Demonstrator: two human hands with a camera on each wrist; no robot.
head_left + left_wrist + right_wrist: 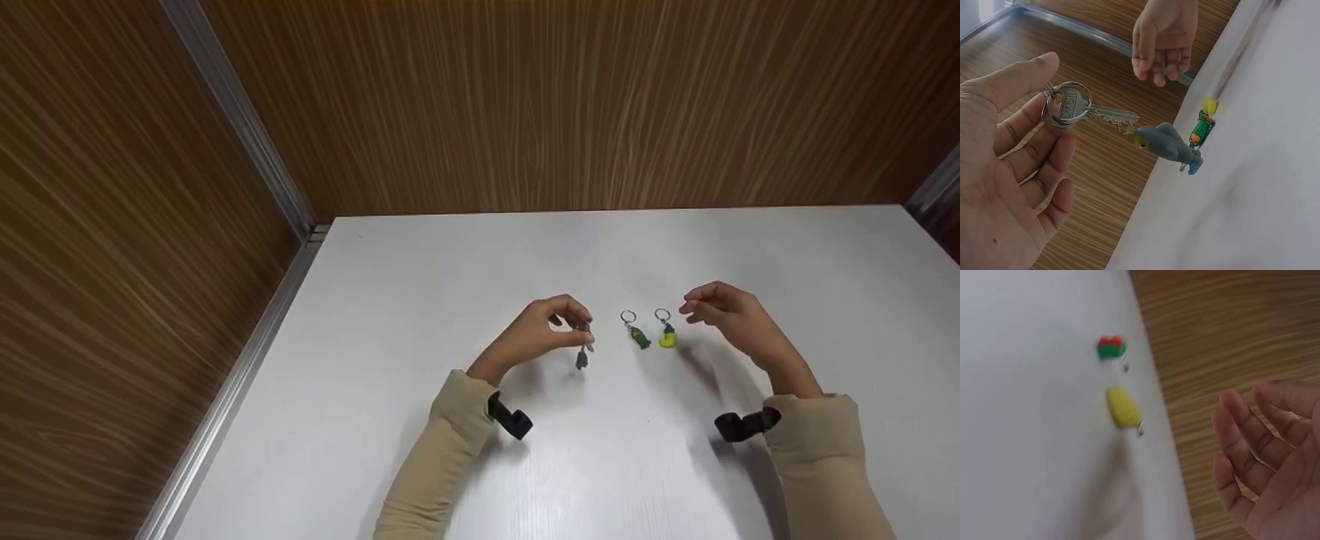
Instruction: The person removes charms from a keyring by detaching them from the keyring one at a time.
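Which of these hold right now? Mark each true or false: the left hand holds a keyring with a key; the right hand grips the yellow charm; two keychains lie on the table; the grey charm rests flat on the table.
1. The left hand holds a keyring with a key: true.
2. The right hand grips the yellow keychain: false, it hovers beside it, holding nothing.
3. Two keychains, the green keychain and the yellow one, lie on the table: true.
4. The grey charm rests flat on the table: false, it dangles from the ring.

- A plain recording booth or test cell rather than a home; bare white worktop (450, 300) beneath each grip
- Wood-grain panel walls (525, 97) beyond them; aluminium corner trim (247, 127) to the left
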